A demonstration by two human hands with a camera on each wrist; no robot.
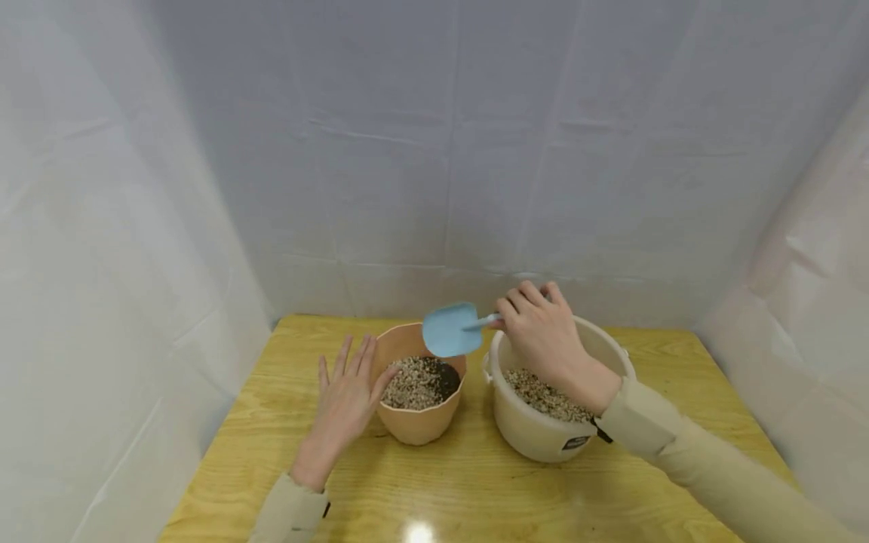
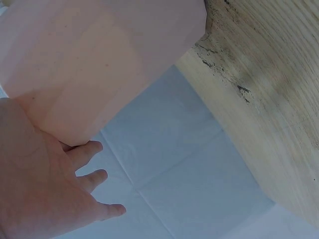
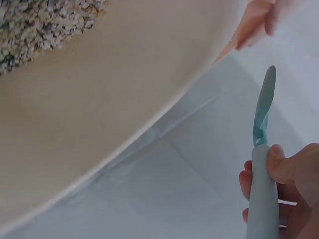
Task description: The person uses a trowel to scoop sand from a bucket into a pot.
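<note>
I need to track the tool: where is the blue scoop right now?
In the head view, the scoop is held by the right hand, its blade above the pink pot, just left of the bucket.

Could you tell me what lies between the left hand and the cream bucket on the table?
The pink pot of gravel, touched by the left hand, stands before the cream bucket; the head view shows it.
</note>
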